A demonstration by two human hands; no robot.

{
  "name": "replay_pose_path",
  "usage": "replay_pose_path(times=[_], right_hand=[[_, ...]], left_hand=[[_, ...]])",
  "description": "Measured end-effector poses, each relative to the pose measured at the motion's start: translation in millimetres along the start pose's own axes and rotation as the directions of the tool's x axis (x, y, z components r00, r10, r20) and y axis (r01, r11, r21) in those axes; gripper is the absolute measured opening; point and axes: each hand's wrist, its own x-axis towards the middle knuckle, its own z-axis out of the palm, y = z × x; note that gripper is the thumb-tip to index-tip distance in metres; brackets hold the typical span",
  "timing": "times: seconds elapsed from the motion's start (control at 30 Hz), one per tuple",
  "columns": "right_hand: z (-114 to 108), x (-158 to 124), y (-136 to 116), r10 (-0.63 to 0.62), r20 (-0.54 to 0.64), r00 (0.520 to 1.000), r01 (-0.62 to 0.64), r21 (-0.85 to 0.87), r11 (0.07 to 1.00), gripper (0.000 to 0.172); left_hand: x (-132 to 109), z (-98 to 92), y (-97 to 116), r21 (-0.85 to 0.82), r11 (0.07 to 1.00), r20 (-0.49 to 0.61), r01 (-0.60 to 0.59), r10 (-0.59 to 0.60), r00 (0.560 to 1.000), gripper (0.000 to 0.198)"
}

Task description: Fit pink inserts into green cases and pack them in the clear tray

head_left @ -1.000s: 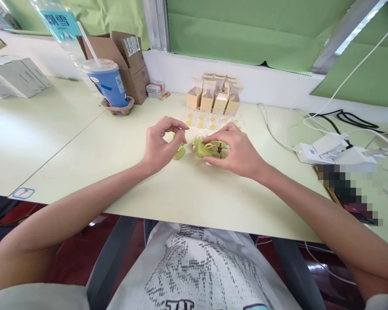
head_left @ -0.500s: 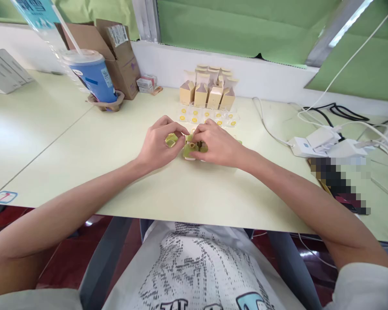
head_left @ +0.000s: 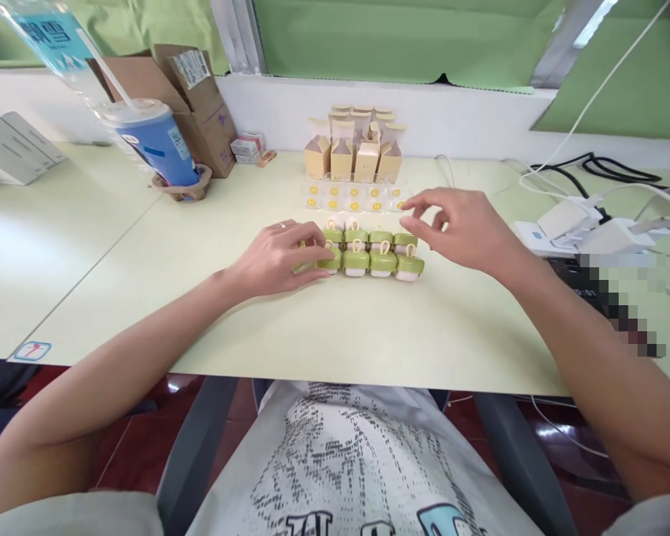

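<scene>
Green cases point(head_left: 369, 254) sit mid-desk point(head_left: 340, 335), left hand point(head_left: 276, 257) curled, pinching the end one. Right hand point(head_left: 463, 231) hovers half-open, empty; a careless nudge could scatter them.

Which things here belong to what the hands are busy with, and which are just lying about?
In hand: green pieces in two rows, left hand resting on their left end, right hand open above the right end.

Lying about, untouched: small cartons, yellow-dot packets, blue cup, cardboard box, water bottle, white chargers.
</scene>
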Motion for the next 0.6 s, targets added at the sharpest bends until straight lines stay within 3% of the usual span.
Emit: replay_pose_path(times=[0.13,0.2,0.4,0.6], right_hand=[[3.5,-18.3,23.7,0.031,0.261,0.965,-0.042,0.038,0.998,0.096],[6.3,-20.9,27.4,0.04,0.328,0.944,-0.069,0.079,0.994,0.115],[12.3,-21.4,24.4,0.028,0.365,0.931,-0.076,0.118,0.99,0.1],[14.9,-23.2,22.5,0.035,0.353,0.935,-0.083,0.123,0.989,0.094]], left_hand=[[0.4,2.8,3.9,0.0,1.0,0.048,0.024,-0.024,0.999,0.023],[1.1,2.1,4.6,-0.009,0.999,0.076,0.035,-0.035,0.996,0.024],[0.8,1.7,5.2,0.008,1.0,0.035,-0.022,0.022,0.999,0.024],[1.7,4.4,11.0,0.082,0.99,-0.095,-0.115,0.123,0.988,0.011]])
